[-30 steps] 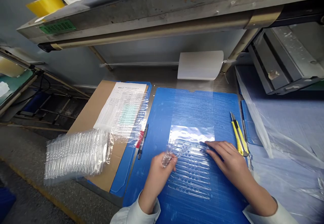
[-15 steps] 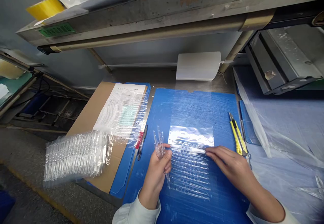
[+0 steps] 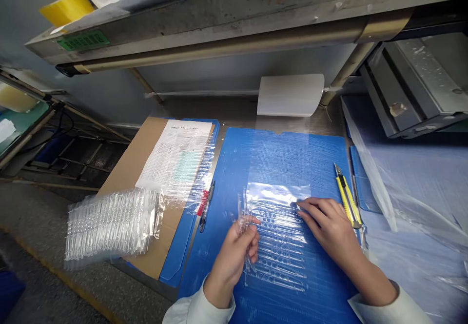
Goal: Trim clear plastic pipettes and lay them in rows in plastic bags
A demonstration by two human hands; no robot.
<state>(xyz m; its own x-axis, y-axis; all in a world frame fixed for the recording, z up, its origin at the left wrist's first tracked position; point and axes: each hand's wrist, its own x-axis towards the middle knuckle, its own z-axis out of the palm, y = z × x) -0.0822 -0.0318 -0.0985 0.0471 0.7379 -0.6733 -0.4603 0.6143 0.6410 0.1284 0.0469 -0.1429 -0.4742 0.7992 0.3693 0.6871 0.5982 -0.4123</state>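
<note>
My left hand (image 3: 236,246) is closed around a small bunch of thin clear plastic sticks (image 3: 242,207), which stand up above the fingers. Beneath it and to its right, a row of similar clear sticks (image 3: 280,251) lies side by side on a strip of clear film (image 3: 280,163). A shiny band (image 3: 278,191) crosses the film just above the row. My right hand (image 3: 329,221) rests at the row's upper right, fingers extended and slightly apart, fingertips touching the end of the topmost stick. Whether anything small sits between thumb and forefinger is hard to see.
A blue board (image 3: 234,153) lies under the film, with a white roll (image 3: 290,94) behind it. A yellow utility knife (image 3: 347,194) lies at right. To the left are a pen (image 3: 206,207), a printed sheet (image 3: 161,158), cardboard (image 3: 126,153) and a packed bundle of clear sticks (image 3: 109,224).
My left hand has moved slightly right, bringing its bunch of sticks nearer the row. My right fingertips have shifted up a little along the row and loosened from their pinch.
</note>
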